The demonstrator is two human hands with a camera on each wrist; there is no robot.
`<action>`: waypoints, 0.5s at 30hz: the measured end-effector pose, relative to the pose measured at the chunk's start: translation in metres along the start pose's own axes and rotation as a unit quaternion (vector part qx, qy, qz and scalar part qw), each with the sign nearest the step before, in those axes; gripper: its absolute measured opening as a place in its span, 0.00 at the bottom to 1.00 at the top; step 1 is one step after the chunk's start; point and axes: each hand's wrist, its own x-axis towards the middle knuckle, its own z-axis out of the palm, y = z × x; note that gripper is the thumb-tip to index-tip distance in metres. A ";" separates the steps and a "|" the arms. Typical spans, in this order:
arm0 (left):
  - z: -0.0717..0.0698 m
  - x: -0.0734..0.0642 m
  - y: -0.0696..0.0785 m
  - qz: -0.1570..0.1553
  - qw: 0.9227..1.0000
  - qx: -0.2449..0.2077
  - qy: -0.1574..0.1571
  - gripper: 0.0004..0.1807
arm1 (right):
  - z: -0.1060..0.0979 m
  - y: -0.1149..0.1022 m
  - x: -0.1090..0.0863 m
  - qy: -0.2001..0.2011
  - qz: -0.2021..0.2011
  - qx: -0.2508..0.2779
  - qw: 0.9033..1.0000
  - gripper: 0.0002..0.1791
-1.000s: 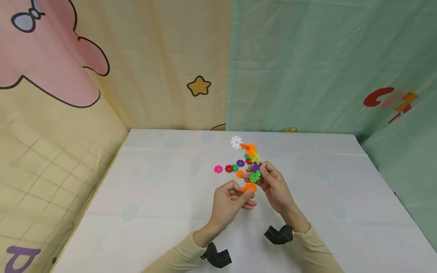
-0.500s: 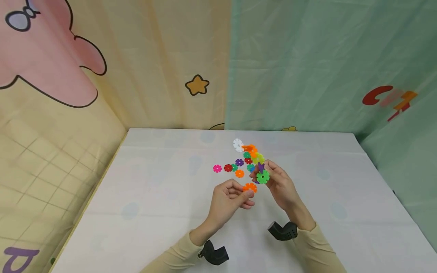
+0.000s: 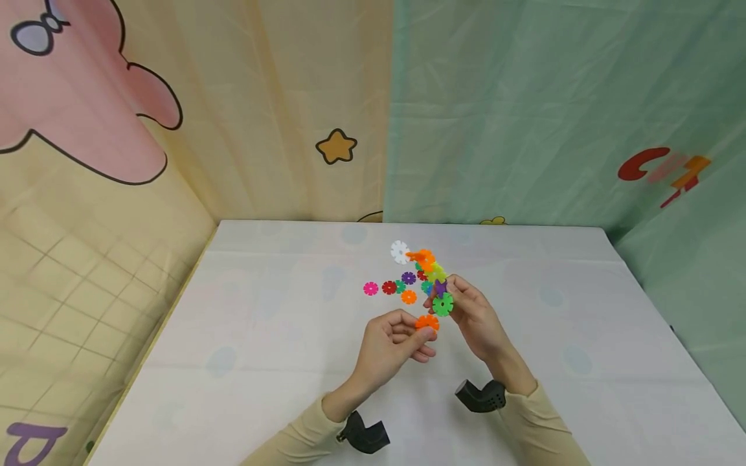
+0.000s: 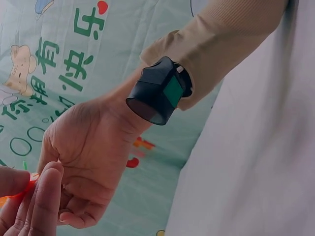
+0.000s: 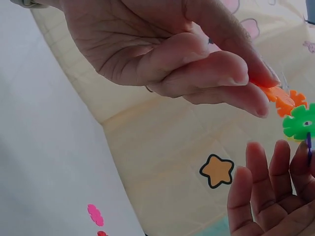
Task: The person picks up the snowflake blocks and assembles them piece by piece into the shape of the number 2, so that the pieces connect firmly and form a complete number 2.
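Observation:
My left hand (image 3: 396, 343) pinches an orange snowflake disc (image 3: 427, 322) between thumb and fingers. Just up and right of it, my right hand (image 3: 478, 320) holds a joined string of notched plastic discs. Nearest the left hand's disc is a green disc (image 3: 443, 304), then a purple disc (image 3: 440, 288) at the fingertips, a yellow disc (image 3: 436, 272), orange discs (image 3: 427, 259) and a white disc (image 3: 399, 252) at the far end. The right wrist view shows the green disc (image 5: 299, 123) facing the camera, above the right hand's fingers (image 5: 261, 182).
Loose discs lie on the white table (image 3: 280, 336) beyond the hands: a pink disc (image 3: 370, 288), a red disc (image 3: 389, 287), a purple disc (image 3: 408, 277), an orange disc (image 3: 408, 296) and several others partly behind the string. Printed curtains (image 3: 507, 116) stand behind the table.
My right hand first shifted right with the string, turning the green disc more face-on, then came slightly back left. The left hand stays almost still with its orange disc.

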 end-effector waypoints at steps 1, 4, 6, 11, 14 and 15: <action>0.000 0.000 0.000 0.001 1.000 -0.002 0.000 0.09 | 0.001 0.001 0.000 0.006 -0.003 -0.005 1.000 0.13; -0.001 0.001 0.000 -0.001 1.000 -0.009 0.005 0.10 | 0.006 0.003 0.001 0.022 -0.022 -0.015 0.999 0.13; -0.003 0.002 0.000 -0.002 1.000 -0.016 0.010 0.10 | 0.010 0.005 0.000 0.034 -0.042 -0.024 0.998 0.13; -0.004 0.002 0.000 -0.010 0.999 -0.021 0.035 0.11 | 0.016 0.009 0.001 0.056 -0.085 -0.040 0.994 0.13; -0.003 0.002 0.000 -0.012 0.998 -0.034 0.057 0.11 | 0.017 0.010 0.001 0.063 -0.099 -0.045 0.992 0.13; -0.003 0.002 0.000 -0.010 0.997 -0.040 0.063 0.11 | 0.018 0.011 0.001 0.066 -0.101 -0.045 0.992 0.13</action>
